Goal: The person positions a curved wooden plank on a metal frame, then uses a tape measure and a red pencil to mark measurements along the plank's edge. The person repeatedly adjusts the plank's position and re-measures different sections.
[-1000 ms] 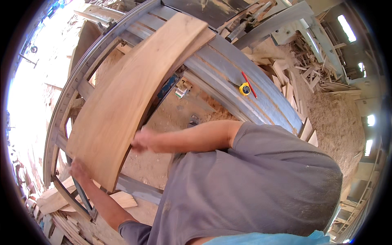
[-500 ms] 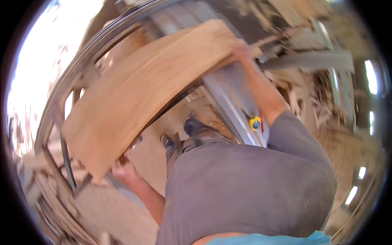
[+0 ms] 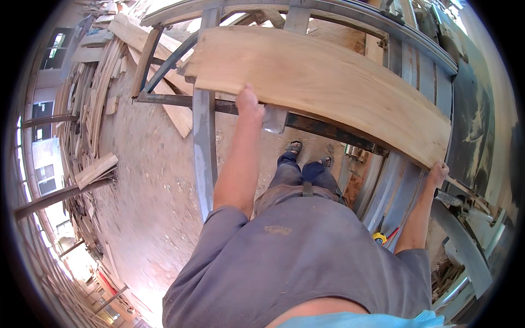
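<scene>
A wide, pale wooden plank (image 3: 322, 76) lies across a metal frame, running from upper left down to the right. My left hand (image 3: 250, 102) is closed on its near edge, not far from the left end. At the right end, my right hand (image 3: 437, 173) grips the near corner. The fingertips under the wood are hidden from me. Beneath the plank, a dark metal bar (image 3: 328, 130) crosses between the frame's sides. A yellow tape measure (image 3: 379, 238) and a red, pencil-like stick (image 3: 392, 234) rest on the metal surface by my right forearm.
The grey frame has a left rail (image 3: 204, 153) beside my left arm and a far rail (image 3: 350, 13) behind the plank. A dark machine panel (image 3: 473, 126) stands at the right. Stacked boards (image 3: 104, 82) and a short offcut pile (image 3: 97, 169) lie on the dirt floor at left.
My view has swung round, so the plank now slants down to the right instead of up. Both hands still hold its near edge, and more floor shows at left.
</scene>
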The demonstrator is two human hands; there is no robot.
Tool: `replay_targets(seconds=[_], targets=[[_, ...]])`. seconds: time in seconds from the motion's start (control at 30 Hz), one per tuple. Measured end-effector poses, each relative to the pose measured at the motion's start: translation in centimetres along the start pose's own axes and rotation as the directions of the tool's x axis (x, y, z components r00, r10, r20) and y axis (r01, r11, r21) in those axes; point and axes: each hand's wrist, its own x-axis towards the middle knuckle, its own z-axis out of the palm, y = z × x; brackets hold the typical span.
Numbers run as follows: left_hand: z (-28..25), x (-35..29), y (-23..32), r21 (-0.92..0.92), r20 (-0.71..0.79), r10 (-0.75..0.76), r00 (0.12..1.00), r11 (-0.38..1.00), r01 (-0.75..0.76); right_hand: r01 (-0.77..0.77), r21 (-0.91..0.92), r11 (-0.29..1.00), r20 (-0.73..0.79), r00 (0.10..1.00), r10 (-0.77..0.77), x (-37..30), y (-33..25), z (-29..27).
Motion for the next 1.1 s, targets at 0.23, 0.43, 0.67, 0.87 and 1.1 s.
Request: replay_targets(seconds=[0.23, 0.43, 0.67, 0.87, 1.1], targets=[[-0.9, -1.1, -1.4, -0.103, -0.022, 0.143, 0.989, 0.984, -0.145, 0.185, -0.12, 0.975, 0.21, 0.965, -0.158, 3.7, 2.5, 0.0], [-1.9, 4.1, -2.0, -0.227, 0.191, 0.015, 0.981, 0.973, 0.029, 0.592, -0.675, 0.44, 0.494, 0.806, -0.328, 8.2, 7.2, -0.1], [-11.4, 3.8, 3.2, 0.33, 0.359, 0.219, 0.907, 0.879, -0.343, 0.184, -0.386, 0.904, 0.415, 0.91, -0.008, 0.7, -6.7, -6.1], [-9.8, 0.2, 5.3, -0.086, 0.081, 0.04, 0.996, 0.996, -0.033, -0.447, 0.318, 0.836, 0.64, 0.752, 0.158, -1.8, -5.4, -6.7], [-8.7, -2.2, 6.7, 0.031, 0.219, 0.053, 0.974, 0.998, -0.061, -0.507, 0.212, 0.836, 0.604, 0.74, 0.295, -9.8, 8.4, -15.6]])
